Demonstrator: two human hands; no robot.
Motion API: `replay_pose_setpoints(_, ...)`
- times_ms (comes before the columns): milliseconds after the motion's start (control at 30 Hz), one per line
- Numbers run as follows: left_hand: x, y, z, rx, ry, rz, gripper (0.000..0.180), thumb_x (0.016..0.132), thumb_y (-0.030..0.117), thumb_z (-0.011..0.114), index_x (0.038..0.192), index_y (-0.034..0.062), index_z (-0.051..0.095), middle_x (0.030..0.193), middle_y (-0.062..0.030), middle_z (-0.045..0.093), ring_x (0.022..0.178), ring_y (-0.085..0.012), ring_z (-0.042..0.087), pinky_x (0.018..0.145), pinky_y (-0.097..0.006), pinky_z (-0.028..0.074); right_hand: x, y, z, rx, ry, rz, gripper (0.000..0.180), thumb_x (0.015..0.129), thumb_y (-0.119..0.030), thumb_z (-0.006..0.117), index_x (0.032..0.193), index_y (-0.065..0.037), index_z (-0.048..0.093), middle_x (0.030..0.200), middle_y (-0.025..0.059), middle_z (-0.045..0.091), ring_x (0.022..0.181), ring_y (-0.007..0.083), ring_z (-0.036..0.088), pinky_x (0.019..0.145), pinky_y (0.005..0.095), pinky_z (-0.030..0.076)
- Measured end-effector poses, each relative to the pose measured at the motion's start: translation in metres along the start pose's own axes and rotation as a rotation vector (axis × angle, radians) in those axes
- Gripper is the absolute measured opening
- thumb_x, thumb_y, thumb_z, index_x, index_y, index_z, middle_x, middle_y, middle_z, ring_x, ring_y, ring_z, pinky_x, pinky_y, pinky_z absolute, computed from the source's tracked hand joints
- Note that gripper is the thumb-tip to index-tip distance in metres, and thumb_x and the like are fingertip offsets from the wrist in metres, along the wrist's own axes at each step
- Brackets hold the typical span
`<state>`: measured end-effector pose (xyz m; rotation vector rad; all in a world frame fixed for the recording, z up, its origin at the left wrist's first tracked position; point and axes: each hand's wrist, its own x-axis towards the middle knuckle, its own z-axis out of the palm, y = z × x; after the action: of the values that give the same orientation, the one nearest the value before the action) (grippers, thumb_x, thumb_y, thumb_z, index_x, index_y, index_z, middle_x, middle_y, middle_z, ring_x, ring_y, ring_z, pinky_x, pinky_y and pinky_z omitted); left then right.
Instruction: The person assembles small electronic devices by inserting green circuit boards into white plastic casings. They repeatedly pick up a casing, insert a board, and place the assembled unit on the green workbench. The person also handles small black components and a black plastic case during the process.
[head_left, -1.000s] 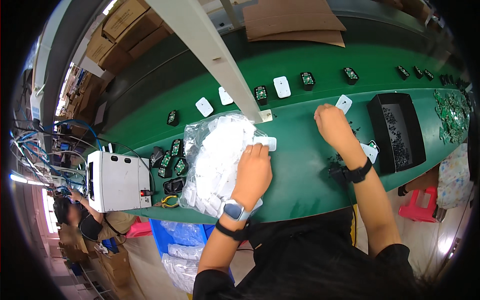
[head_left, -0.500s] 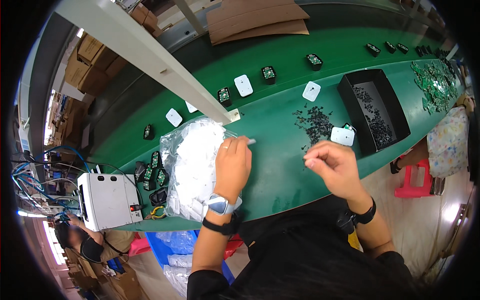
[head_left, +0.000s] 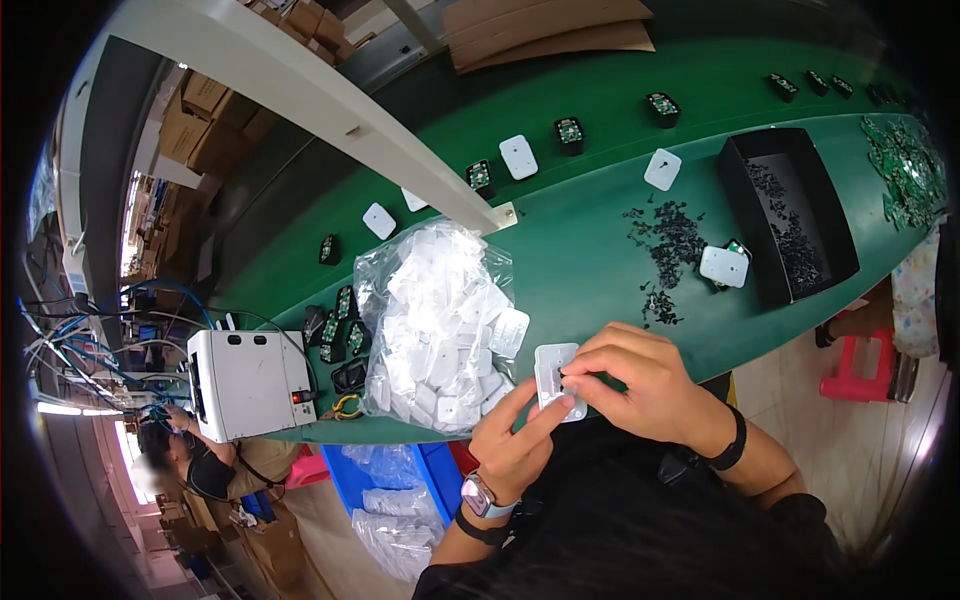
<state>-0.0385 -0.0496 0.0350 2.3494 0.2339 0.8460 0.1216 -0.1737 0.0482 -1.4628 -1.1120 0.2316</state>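
Observation:
My left hand (head_left: 513, 440) grips a white rounded plastic cover (head_left: 548, 358) by its lower edge, just above the table's near edge. Over the cover's middle, my right hand (head_left: 640, 385) pinches a small black part (head_left: 563, 375) against it, mostly hidden by my fingertips. To the left lies a clear plastic bag (head_left: 375, 300) full of similar white covers (head_left: 440, 330). A loose heap of small black parts (head_left: 670, 240) lies beyond my right hand. Beside it, another white cover (head_left: 723, 267) rests on a green circuit board.
A black open box (head_left: 735, 215) holds more black parts; green circuit boards (head_left: 900, 170) pile up at far right. Black housings (head_left: 569, 134) and white covers line the far side. A white machine (head_left: 250, 380), pliers (head_left: 346, 406) and a metal post (head_left: 400, 150) stand left.
My left hand has come from the bag toward me with a white cover. My right hand has moved left from beside the black heap to that cover. The view has shifted slightly.

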Motion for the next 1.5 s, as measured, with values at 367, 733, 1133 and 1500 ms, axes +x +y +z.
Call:
replay_pose_setpoints(367, 0.002, 0.014, 0.017, -0.271, 0.116, -0.158, 0.022, 0.080, -0.016, 0.071, 0.101, -0.0076, 0.072, 0.111, -0.0266, 0.073, 0.093, -0.0266, 0.076, 0.077, -0.030, 0.061, -0.006, -0.001, 0.003, -0.214, 0.087, -0.072, 0.020, 0.077, 0.002, 0.079, 0.095, -0.001, 0.069, 0.089, 0.0089, 0.066, 0.075, 0.0262, 0.064, 0.064, 0.0357, 0.054)
replay_pose_setpoints(733, -0.010, 0.017, 0.026, -0.498, 0.204, -0.376, 0.037, 0.087, -0.011, 0.071, 0.122, -0.0102, 0.057, 0.114, -0.0247, 0.071, 0.102, -0.0237, 0.073, 0.089, -0.033, 0.060, -0.007, -0.007, -0.007, -0.069, 0.049, 0.213, 0.020, 0.079, 0.001, 0.079, 0.096, -0.003, 0.069, 0.085, 0.0068, 0.064, 0.073, 0.0194, 0.064, 0.058, 0.0310, 0.052)
replay_pose_setpoints(1133, 0.011, 0.021, 0.024, -0.845, 0.209, -0.763, 0.032, 0.093, -0.008, 0.068, 0.124, -0.0072, 0.058, 0.112, -0.0181, 0.073, 0.095, -0.0172, 0.072, 0.084, -0.029, 0.058, -0.013, 0.000, 0.009, 0.480, 0.087, 0.576, 0.023, 0.091, -0.008, 0.077, 0.109, 0.004, 0.068, 0.088, 0.0078, 0.073, 0.074, 0.0085, 0.067, 0.060, 0.0235, 0.055)
replay_pose_setpoints(1500, 0.006, -0.003, 0.025, -1.421, 0.143, -1.066, 0.021, 0.095, -0.006, 0.065, 0.106, 0.0089, 0.055, 0.109, -0.0104, 0.071, 0.096, -0.0166, 0.070, 0.090, -0.031, 0.053, -0.035, 0.044, 0.025, 0.915, -0.139, 0.429, 0.064, 0.086, 0.001, 0.080, 0.143, -0.001, 0.052, 0.141, 0.0098, 0.057, 0.132, 0.0186, 0.054, 0.107, 0.0373, 0.048)
